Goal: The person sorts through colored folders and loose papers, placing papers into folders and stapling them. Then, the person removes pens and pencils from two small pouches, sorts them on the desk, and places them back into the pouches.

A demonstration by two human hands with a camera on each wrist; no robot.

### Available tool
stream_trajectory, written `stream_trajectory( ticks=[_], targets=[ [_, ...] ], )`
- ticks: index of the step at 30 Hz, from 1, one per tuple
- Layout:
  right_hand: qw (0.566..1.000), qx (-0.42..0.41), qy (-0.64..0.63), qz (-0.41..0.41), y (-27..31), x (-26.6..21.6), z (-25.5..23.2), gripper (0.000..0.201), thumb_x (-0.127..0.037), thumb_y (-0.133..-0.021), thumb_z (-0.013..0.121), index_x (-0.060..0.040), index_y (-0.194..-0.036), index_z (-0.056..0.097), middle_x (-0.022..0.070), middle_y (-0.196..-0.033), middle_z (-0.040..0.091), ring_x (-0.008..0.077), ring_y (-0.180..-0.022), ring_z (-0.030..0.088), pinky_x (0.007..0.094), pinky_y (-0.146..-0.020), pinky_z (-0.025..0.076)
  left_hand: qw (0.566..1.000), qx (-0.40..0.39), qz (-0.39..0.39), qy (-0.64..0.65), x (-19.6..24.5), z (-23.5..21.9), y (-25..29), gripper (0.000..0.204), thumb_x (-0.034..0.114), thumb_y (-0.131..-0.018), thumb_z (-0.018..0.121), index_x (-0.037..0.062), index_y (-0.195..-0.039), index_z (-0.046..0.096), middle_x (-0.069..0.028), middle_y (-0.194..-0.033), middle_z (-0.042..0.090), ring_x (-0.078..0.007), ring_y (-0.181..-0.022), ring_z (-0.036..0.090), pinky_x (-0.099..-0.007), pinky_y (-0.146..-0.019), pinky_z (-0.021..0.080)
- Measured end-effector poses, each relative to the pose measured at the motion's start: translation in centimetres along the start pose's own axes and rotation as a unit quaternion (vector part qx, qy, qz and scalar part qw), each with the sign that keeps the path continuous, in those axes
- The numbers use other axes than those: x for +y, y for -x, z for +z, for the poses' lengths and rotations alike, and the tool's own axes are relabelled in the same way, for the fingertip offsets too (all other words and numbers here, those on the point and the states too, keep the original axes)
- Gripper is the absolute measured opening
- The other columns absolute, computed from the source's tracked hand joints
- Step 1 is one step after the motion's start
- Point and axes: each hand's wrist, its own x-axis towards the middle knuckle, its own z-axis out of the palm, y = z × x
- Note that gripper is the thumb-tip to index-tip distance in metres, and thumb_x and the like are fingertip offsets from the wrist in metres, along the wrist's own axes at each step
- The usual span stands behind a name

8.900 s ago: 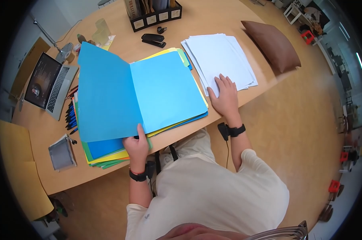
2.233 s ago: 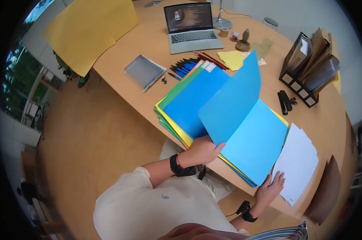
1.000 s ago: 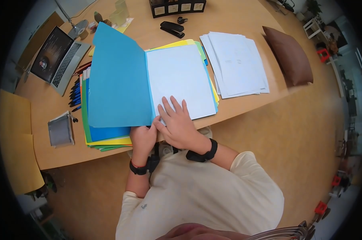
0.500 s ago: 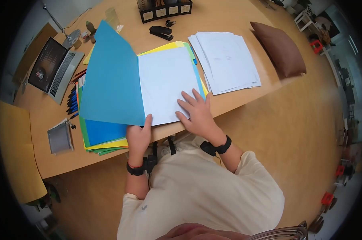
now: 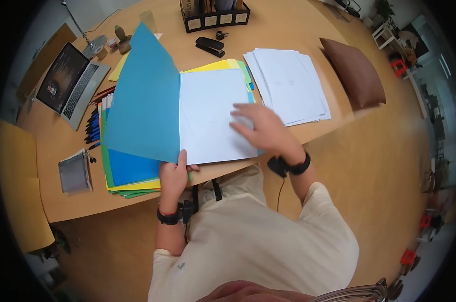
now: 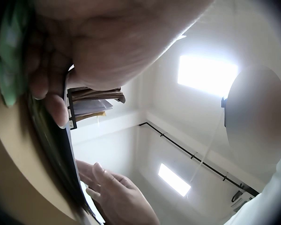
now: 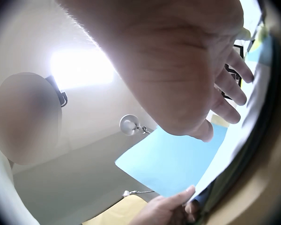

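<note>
A light-blue folder (image 5: 142,105) lies spread on top of a pile of coloured folders (image 5: 132,168), its left cover raised at a slant. White paper (image 5: 208,110) lies on its right side. At the folder's lower edge by the fold, my left hand (image 5: 172,178) grips it, thumb above; the left wrist view shows fingers (image 6: 56,110) bent beneath the edge. My right hand (image 5: 266,131), blurred, is over the paper's right part with fingers spread and holding nothing. To the right, a stack of white sheets (image 5: 288,83) rests on the table.
Behind the folders are a black stapler (image 5: 210,46) and a desk organizer (image 5: 217,19). A laptop (image 5: 67,85), several pens (image 5: 92,128) and a grey zip pouch (image 5: 76,172) stand left. A brown cushion (image 5: 354,73) sits at the table's right edge.
White paper now covers the folder's right side, bare blue in the two oldest frames. My right hand moved from the stack onto that paper, then rightward across it. My left hand keeps its grip.
</note>
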Motion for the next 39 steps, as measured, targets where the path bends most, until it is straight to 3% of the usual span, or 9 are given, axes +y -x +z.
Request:
stream_trajectory(
  ticks=[5,10,14,20,26,27,30,36,39],
  targets=[
    [0.997,-0.011,0.046,0.069,-13.5,1.9,-3.3,0.04,-0.041,-0.099,0.071,-0.0058,-0.114,0.081,0.0167,-0.112,0.08,0.0375,-0.105,0.074,0.0458,-0.091,0.058,1.0,0.009,0.017,-0.014,-0.6,-0.3,-0.1,0.039,0.023,-0.113,0.056,-0.0091,-0.095,0.07,-0.0095,-0.076,0.073,-0.016,-0.065,0.071,-0.0342,-0.066,0.055],
    [0.982,0.017,0.152,0.114,-26.5,9.1,1.5,0.047,-0.043,-0.095,0.073,-0.0018,-0.116,0.078,0.0207,-0.117,0.078,0.0394,-0.109,0.074,0.0452,-0.095,0.059,0.998,0.014,0.03,-0.05,-0.4,-0.3,-0.2,0.037,0.021,-0.111,0.056,-0.0064,-0.091,0.069,-0.0106,-0.066,0.072,-0.0215,-0.064,0.071,-0.0371,-0.069,0.055],
    [0.962,-0.058,0.169,0.208,-29.6,7.6,3.0,0.04,-0.034,-0.094,0.073,-0.0015,-0.117,0.078,0.0219,-0.121,0.077,0.0391,-0.116,0.073,0.0455,-0.098,0.058,0.994,0.005,0.038,-0.098,0.1,-0.7,-0.3,0.035,0.021,-0.11,0.056,-0.0045,-0.09,0.07,-0.0101,-0.066,0.072,-0.0262,-0.065,0.072,-0.0391,-0.071,0.056],
    [0.954,-0.033,0.174,0.242,-31.7,9.3,7.3,0.034,-0.018,-0.088,0.073,-0.0032,-0.119,0.079,0.0204,-0.123,0.077,0.0374,-0.119,0.073,0.0435,-0.101,0.057,0.994,0.011,0.042,-0.099,-0.8,-0.4,-0.5,0.039,0.02,-0.112,0.056,-0.0067,-0.088,0.069,-0.0101,-0.067,0.072,-0.0202,-0.064,0.069,-0.0368,-0.068,0.054],
    [0.973,-0.046,-0.034,0.225,-31.3,6.9,5.6,0.033,-0.01,-0.084,0.064,0.0085,-0.109,0.076,0.0292,-0.113,0.076,0.0373,-0.105,0.077,0.0427,-0.086,0.061,0.991,0.005,0.062,-0.121,-0.6,-0.6,-0.4,0.04,0.023,-0.113,0.054,-0.0071,-0.091,0.07,-0.0111,-0.071,0.074,-0.0208,-0.067,0.073,-0.0366,-0.069,0.055],
    [0.978,-0.031,-0.083,0.188,-31.7,7.9,6.4,0.034,-0.009,-0.082,0.062,0.0145,-0.104,0.072,0.0312,-0.103,0.075,0.0367,-0.091,0.077,0.0416,-0.075,0.059,0.989,0.002,0.064,-0.136,-0.6,-0.6,-0.3,0.041,0.023,-0.113,0.053,-0.0074,-0.092,0.07,-0.0113,-0.072,0.075,-0.0206,-0.067,0.074,-0.0365,-0.069,0.056],
    [0.947,0.005,-0.281,0.155,-30.7,6.7,7.0,0.018,-0.011,-0.081,0.062,0.0048,-0.085,0.068,0.0107,-0.078,0.066,0.0209,-0.069,0.062,0.0362,-0.06,0.047,0.988,0.015,0.075,-0.132,-0.8,-0.4,-0.2,0.037,0.021,-0.111,0.054,-0.0018,-0.088,0.072,-0.0085,-0.07,0.075,-0.0289,-0.067,0.072,-0.0404,-0.072,0.056],
    [0.922,0.055,-0.328,0.197,-29.5,4.9,6.8,0.023,-0.009,-0.083,0.066,0.0031,-0.103,0.065,0.0087,-0.091,0.065,0.0223,-0.082,0.063,0.0364,-0.071,0.052,0.991,0.041,0.066,-0.112,-1.1,0.1,0.0,0.038,0.023,-0.112,0.053,-0.0002,-0.089,0.073,-0.0072,-0.069,0.075,-0.0296,-0.068,0.071,-0.0408,-0.072,0.056],
    [0.913,0.111,-0.327,0.219,-28.9,4.3,6.8,0.024,-0.008,-0.083,0.065,0.003,-0.105,0.065,0.0098,-0.095,0.067,0.0227,-0.083,0.064,0.0371,-0.074,0.053,0.981,0.023,0.089,-0.171,-1.4,-0.3,-0.2,0.034,0.019,-0.113,0.053,-0.009,-0.1,0.068,-0.0131,-0.074,0.075,-0.0219,-0.068,0.074,-0.0361,-0.071,0.056]
  ],
)
